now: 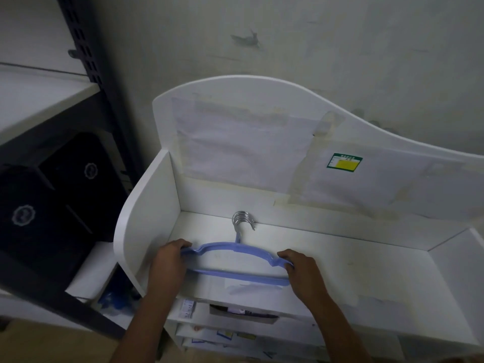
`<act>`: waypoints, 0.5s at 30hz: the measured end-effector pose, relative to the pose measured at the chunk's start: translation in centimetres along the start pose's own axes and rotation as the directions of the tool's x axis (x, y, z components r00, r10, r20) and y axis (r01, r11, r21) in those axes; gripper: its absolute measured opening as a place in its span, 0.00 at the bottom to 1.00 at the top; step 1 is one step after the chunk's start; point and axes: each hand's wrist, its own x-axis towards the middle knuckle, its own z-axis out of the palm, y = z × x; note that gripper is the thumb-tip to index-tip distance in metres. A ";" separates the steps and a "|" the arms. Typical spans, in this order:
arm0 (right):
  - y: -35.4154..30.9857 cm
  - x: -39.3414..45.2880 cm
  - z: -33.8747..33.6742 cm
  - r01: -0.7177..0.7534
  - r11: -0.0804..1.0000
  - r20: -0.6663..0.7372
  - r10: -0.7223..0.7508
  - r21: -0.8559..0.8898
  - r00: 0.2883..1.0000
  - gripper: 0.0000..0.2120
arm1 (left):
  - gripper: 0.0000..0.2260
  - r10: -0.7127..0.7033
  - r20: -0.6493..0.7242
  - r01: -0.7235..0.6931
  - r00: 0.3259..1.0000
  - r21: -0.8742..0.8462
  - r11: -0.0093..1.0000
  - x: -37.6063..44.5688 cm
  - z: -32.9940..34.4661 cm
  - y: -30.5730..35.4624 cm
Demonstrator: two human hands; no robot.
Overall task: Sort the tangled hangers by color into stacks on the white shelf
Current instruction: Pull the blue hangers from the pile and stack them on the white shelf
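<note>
head view: blue stack being set down on the shelf

head view looks down on both hands at the top of the white shelf (353,260). the left hand (170,258) curls its fingers round the left shoulder of the blue hangers (235,251), and the right hand (301,268) grips the right shoulder. the metal hooks (242,220) are bunched together and point at the back wall of the shelf, near its back edge, left of the middle. several hooks show, so this looks like a stack of blue ones and not a single hanger; how many i cannot tell.

by my reading, the step in hand is squaring up or laying down the blue stack toward the front left of the surface. next move calls for letting go evenly at both ends so the stack stays aligned, then fetching another colour; room for it lies to the right. no other colours are in view.

taped paper (235,153) and a green and yellow label (344,162) sit on the back panel. lower tiers hold papers. a dark rack (86,48) with black boxes (52,195) stands to the left, against a scuffed wall.
</note>
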 end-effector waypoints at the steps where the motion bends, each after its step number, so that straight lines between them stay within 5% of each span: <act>1: -0.1 0.1 0.1 0.008 1.000 0.011 -0.008 -0.014 1.000 0.13 | 0.20 -0.013 -0.001 0.013 1.000 0.002 1.000 0.1 0.0 -0.2; 15: 0.9 1.7 0.6 0.097 0.990 0.079 -0.089 -0.099 0.993 0.12 | 0.19 -0.062 0.101 0.033 0.993 0.269 0.963 2.6 -0.2 0.3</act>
